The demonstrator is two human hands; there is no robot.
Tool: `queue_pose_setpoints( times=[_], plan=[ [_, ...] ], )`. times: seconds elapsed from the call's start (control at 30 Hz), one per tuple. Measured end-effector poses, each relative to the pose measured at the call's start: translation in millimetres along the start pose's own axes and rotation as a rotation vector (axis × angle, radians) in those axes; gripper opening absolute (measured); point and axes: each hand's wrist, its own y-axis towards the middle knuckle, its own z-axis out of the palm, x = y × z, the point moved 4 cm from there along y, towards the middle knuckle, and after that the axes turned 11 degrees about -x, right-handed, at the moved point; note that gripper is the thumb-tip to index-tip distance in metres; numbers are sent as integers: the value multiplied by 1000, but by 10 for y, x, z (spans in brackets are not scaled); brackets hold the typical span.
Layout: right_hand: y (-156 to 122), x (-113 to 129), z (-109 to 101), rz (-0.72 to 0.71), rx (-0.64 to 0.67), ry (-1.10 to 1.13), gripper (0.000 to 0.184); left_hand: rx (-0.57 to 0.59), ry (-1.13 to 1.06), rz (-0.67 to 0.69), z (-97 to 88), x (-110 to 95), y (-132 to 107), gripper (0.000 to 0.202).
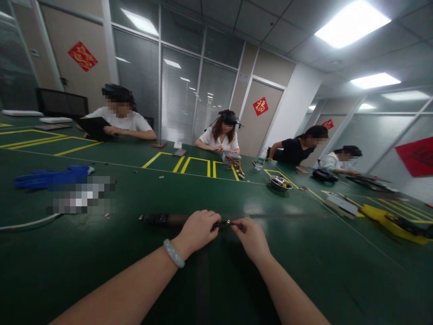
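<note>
A long dark cylindrical tool (172,220), shaped like an electric screwdriver, lies crosswise on the green table (135,280). Its black end with a small pale tip points left. My left hand (199,229), with a pale green bangle at the wrist, is wrapped round the tool's right part and hides it. Just beyond those fingers shows a thin dark cord-like piece (222,223) with a small shiny metal bit. My right hand (252,237) pinches the right end of this piece between thumb and fingertips. What exactly sits inside that pinch is too small to make out.
Blue gloves (54,177) and a blurred item with a white cable (30,224) lie at left. Ahead are a metal bowl (281,183), a water bottle (261,160) and bundled wires (235,166). A yellow item (389,223) lies right. Several people sit or lean across the table.
</note>
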Motion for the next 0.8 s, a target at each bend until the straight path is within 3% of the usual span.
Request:
queue_pose_setpoints(
  times=[0.53,0.8],
  plan=[
    [-58,119,120,-59,74,-147,14,11,-48,0,34,-4,8,9],
    [-55,83,145,-65,47,-140,14,4,-57,14,41,-35,8,9]
  ],
)
